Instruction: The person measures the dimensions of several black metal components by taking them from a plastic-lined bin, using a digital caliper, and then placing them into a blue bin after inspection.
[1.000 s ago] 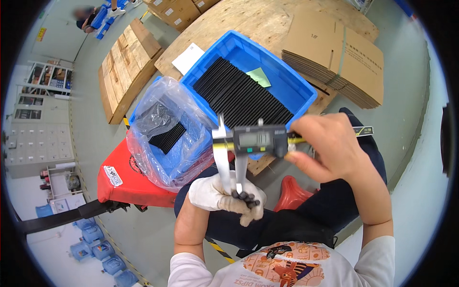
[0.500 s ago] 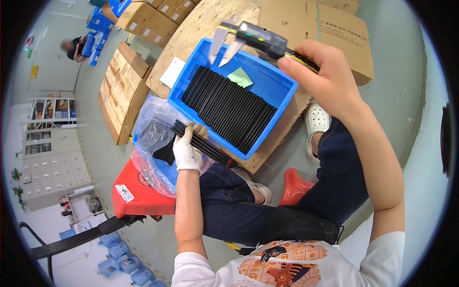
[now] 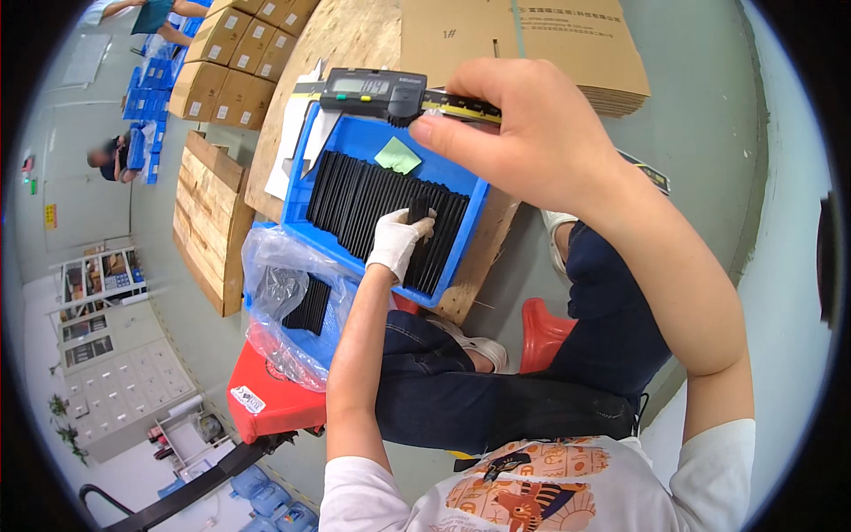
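My right hand [image 3: 532, 133], bare, grips a digital caliper [image 3: 377, 92] by its beam, above the far side of a blue plastic bin [image 3: 441, 168]. The caliper's jaws point toward the bin's left part and its display faces up. Inside the bin, a row of thin black rods [image 3: 350, 199] lies side by side, with a pale green paper slip [image 3: 397, 157] beyond them. My left hand [image 3: 399, 241], in a white glove, is closed on a few black rods [image 3: 418, 209] over the row's right part; its palm hides most of them.
Left of my legs, a blue tray lined with a clear plastic bag [image 3: 275, 275] holds more black rods, on a red stool [image 3: 266, 399]. Flat cardboard [image 3: 567, 44] lies on the wooden board beyond the bin. A wooden pallet [image 3: 208, 222] and stacked cartons [image 3: 235, 71] stand left; people are farther off.
My left hand has moved with its black rods from beside the bin to over the row inside. My right hand has shifted left with the caliper, whose display now faces me. The view has turned slightly.
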Demonstrator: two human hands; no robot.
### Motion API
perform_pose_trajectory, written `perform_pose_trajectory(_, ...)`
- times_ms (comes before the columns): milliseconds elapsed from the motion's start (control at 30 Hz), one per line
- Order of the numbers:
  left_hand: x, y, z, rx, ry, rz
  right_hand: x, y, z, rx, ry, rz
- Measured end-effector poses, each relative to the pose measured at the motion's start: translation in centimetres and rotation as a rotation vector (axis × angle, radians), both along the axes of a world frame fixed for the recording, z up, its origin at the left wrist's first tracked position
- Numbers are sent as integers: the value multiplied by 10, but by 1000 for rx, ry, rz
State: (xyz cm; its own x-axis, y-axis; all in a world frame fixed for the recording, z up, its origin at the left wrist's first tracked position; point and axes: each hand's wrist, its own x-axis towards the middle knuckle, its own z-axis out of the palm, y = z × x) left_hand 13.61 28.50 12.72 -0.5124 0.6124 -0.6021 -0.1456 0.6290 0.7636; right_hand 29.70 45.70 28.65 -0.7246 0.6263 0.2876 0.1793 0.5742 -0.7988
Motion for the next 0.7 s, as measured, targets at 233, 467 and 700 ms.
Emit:
perform_pose_trajectory(233,-5,-1,-49,-122,481,-196,-1,1,4,9,9,-6)
perform_pose_trajectory(467,11,3,-38,-160,785,-281,-2,-3,2,31,-71,35)
perform_pose_trajectory(700,28,2,-15,-93,1213,-220,2,-3,1,23,-59,15)
